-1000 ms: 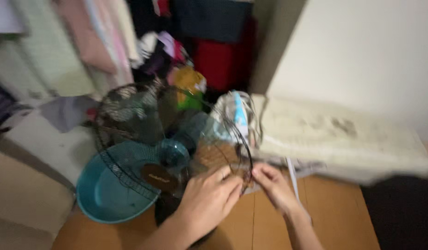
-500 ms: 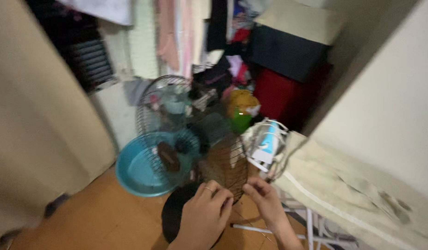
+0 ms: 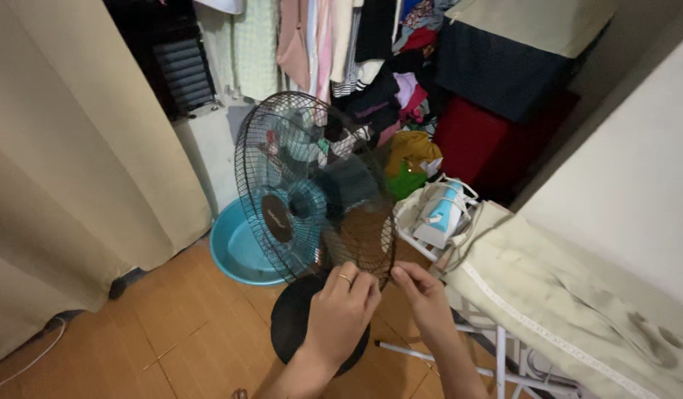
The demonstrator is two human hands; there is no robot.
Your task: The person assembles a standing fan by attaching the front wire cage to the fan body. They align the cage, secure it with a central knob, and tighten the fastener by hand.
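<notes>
At the lower rim of the black wire-cage pedestal fan (image 3: 312, 192), I have my left hand (image 3: 341, 310) and right hand (image 3: 423, 295) pinching the grille edge, apparently steadying it. It stands beside the cream padded ironing board (image 3: 571, 295), just before a teal plastic basin (image 3: 238, 251).

Standing fan with a black wire cage, held at its lower rim

The fan (image 3: 312, 199) stands upright on a round black base (image 3: 301, 325) on the orange-brown tiled floor, its head turned so the cage faces left and a little toward the camera. The black wire guard (image 3: 282, 159) is round and closed around translucent teal blades (image 3: 304, 207), with a dark oval badge (image 3: 276, 219) at the centre of the front grille. The left hand (image 3: 341, 310) and right hand (image 3: 423, 299) both pinch the bottom edge of the guard, side by side.
</notes>
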